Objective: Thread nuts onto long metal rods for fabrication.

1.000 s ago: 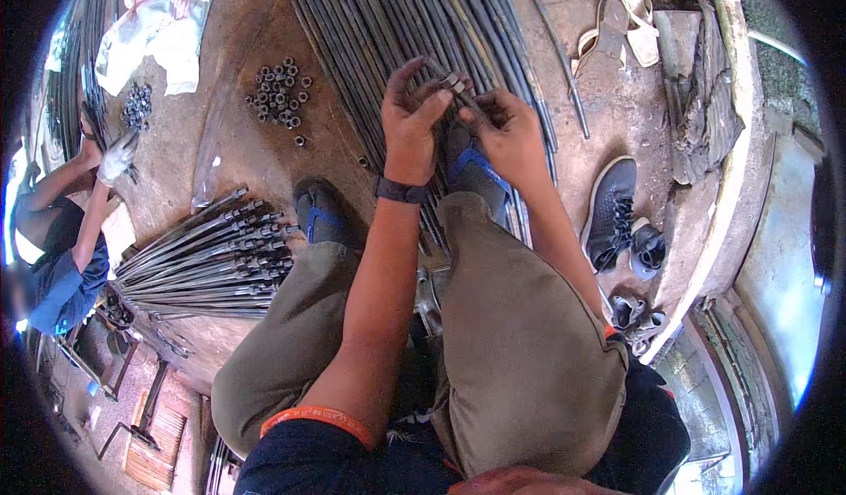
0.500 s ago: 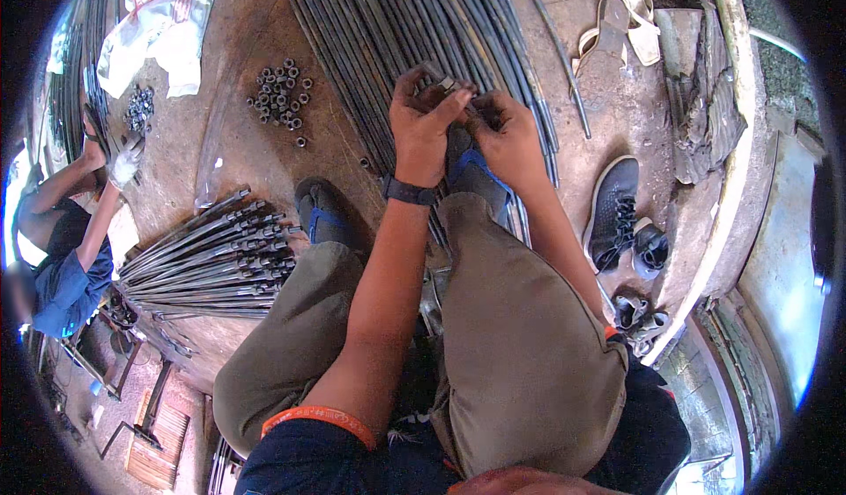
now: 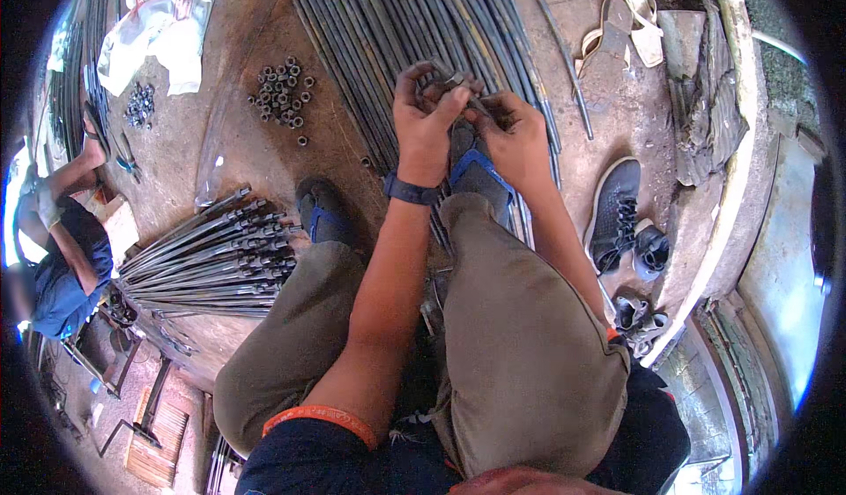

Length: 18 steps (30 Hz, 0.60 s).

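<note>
My left hand, with a dark wristband, is closed with thumb and fingers around a small metal nut above the far sandal. My right hand pinches a dark metal rod just beside it, its end meeting the left fingertips. How far the nut sits on the rod is hidden by my fingers. Beyond and under both hands lies a wide bundle of long dark rods. A heap of loose nuts rests on the floor to the left of the bundle.
Rods with fitted ends fan out at left. A co-worker sits at the far left near another pile of small nuts. White sacks lie at upper left. Shoes and sandals stand on the right.
The co-worker's gloved hand has drawn back from the floor toward their body. My hands stay together in nearly the same place, with only slight finger movement.
</note>
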Motion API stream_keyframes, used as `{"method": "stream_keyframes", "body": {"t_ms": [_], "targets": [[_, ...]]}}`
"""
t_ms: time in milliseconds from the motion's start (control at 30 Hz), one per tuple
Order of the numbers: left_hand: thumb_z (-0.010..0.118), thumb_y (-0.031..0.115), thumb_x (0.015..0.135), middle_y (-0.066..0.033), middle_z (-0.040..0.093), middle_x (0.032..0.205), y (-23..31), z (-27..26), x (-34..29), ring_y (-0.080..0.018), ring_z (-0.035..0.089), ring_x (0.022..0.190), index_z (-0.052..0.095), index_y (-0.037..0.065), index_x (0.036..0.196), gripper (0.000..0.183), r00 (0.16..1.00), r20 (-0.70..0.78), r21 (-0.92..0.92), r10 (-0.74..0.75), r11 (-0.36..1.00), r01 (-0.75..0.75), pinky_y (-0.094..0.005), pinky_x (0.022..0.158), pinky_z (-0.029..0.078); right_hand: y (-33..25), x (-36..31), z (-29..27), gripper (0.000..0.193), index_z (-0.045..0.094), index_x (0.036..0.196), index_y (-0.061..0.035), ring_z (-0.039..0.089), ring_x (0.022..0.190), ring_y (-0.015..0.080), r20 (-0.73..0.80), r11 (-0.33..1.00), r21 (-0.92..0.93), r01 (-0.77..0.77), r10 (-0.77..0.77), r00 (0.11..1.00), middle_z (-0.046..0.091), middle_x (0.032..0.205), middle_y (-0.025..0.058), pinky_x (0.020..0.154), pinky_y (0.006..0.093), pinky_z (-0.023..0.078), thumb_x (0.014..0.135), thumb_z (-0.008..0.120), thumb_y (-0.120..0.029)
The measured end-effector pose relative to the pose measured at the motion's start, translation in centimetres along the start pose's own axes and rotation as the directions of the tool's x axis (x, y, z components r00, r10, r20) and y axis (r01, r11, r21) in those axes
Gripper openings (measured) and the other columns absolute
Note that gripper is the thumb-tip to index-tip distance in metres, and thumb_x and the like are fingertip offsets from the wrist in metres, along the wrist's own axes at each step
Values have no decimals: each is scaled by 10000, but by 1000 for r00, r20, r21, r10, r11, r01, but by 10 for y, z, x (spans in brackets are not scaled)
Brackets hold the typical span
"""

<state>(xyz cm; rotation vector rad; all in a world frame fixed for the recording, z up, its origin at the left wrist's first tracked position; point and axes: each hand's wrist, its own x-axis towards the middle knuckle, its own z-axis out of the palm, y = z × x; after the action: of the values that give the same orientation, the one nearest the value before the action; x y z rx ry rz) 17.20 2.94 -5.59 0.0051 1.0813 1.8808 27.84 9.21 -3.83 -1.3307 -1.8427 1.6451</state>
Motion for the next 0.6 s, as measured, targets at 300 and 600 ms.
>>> {"method": "stream_keyframes", "body": {"t_ms": [300, 600], "targets": [[674, -15, 818, -217, 641, 1009, 1, 2, 0, -286, 659, 942, 373, 23, 1188, 479, 999, -29, 119, 33, 992, -29, -354, 812, 532, 14, -1, 3, 174, 614, 912, 42, 616, 697, 198, -18, 1000, 5, 2, -2, 1000, 640, 778, 160, 657, 316, 481, 783, 692, -45], [664, -6, 821, -216, 640, 1073, 3, -8, 2, -281, 637, 996, 388, 39, 1217, 485, 997, 44, -93, -70, 993, 74, -351, 848, 511, 0, 0, 1, 126, 616, 914, 55, 652, 746, 147, 24, 987, -159, -9, 13, 1000, 678, 810, 136, 676, 276, 502, 804, 652, 5]]}}
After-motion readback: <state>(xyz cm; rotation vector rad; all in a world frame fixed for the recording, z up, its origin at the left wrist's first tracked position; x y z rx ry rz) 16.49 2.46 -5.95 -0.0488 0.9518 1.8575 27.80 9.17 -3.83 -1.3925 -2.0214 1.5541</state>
